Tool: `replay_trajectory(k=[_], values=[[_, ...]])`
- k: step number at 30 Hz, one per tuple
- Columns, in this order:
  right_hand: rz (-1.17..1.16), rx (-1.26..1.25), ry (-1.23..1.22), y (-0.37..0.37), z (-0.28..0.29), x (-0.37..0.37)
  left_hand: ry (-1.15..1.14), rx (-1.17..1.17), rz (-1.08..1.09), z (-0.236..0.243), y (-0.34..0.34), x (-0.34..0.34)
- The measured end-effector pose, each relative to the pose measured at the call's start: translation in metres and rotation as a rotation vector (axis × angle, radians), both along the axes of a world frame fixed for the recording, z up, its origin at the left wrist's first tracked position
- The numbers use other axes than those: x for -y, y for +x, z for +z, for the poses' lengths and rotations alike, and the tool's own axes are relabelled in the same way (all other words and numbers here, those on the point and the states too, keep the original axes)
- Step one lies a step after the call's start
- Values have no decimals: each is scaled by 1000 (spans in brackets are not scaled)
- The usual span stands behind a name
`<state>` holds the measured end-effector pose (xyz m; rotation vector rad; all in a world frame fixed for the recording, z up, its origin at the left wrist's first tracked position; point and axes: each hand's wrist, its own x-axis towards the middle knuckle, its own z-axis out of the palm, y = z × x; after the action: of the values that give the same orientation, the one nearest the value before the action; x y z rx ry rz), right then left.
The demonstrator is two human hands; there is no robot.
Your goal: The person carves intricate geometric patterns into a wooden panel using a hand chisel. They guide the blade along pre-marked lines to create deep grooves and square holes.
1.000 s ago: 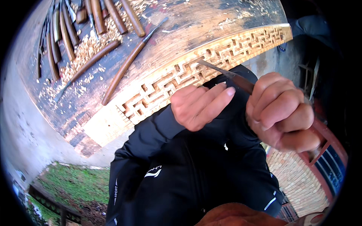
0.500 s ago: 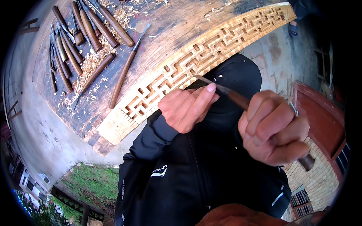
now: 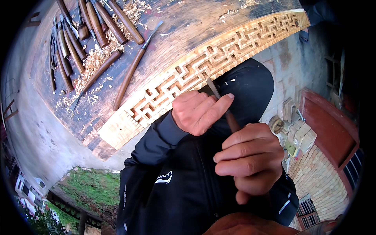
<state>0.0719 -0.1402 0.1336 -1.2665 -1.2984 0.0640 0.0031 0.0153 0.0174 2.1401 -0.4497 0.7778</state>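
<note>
A long wooden board point(image 3: 162, 85), carved with a maze-like fretwork of grooves and a row of small notches along its near edge, lies slanted at the table's near edge. My right hand point(image 3: 250, 156) is wrapped round the dark wooden handle of a chisel point(image 3: 232, 121). The chisel's flat metal blade points up and left, its tip at the board's notched edge. My left hand point(image 3: 199, 111) sits by that edge with its fingers curled. Its forefinger lies across the blade, pinching it; the thumb is hidden.
On the worn wooden table point(image 3: 176, 29), several wood-handled carving tools point(image 3: 74, 39) lie among wood shavings point(image 3: 94, 64). One chisel point(image 3: 129, 78) lies apart, nearer the board. Right of me stand a reddish-brown panel point(image 3: 331, 129) and stacked blocks point(image 3: 299, 135). Grass point(image 3: 92, 190) grows at lower left.
My right hand has swung left and down, closer to my left hand, and the chisel stands steeper. My left hand has shifted slightly right. The chisel tip stays near the notched edge.
</note>
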Motion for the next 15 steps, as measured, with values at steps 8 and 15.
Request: replay_trajectory(k=[8, 15], values=[[-132, -120, 115, -24, -8, -3, -145, 60, 65, -4, -2, 7], [23, -66, 90, -7, -11, -19, -72, 36, 51, -2, 5, 5]])
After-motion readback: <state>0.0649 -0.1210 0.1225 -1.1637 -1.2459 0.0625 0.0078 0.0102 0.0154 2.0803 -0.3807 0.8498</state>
